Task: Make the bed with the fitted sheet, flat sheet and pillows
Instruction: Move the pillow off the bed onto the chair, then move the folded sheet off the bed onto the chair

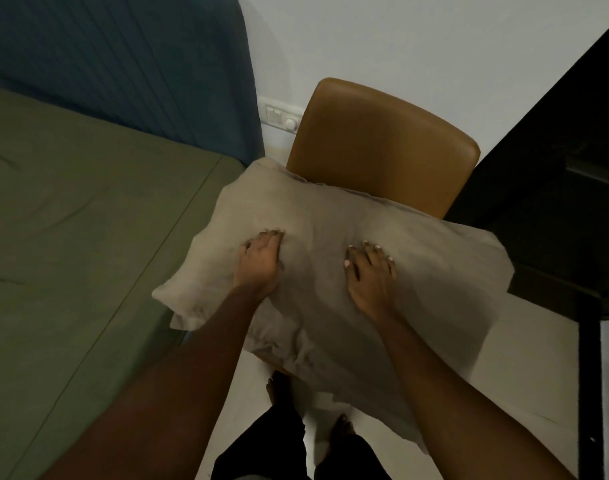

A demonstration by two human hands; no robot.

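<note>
There is one pillow (331, 265), one chair (382, 147), one bed (71, 220), two hands and two bare feet.

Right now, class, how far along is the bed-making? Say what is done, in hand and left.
Done: a green sheet already covers the mattress, fairly smooth. In hand: the left hand and right hand press on a beige pillow lying on the brown chair beside the bed. Left: no pillow lies on the visible bed. Whether the green sheet is fitted or flat is unclear.
</note>
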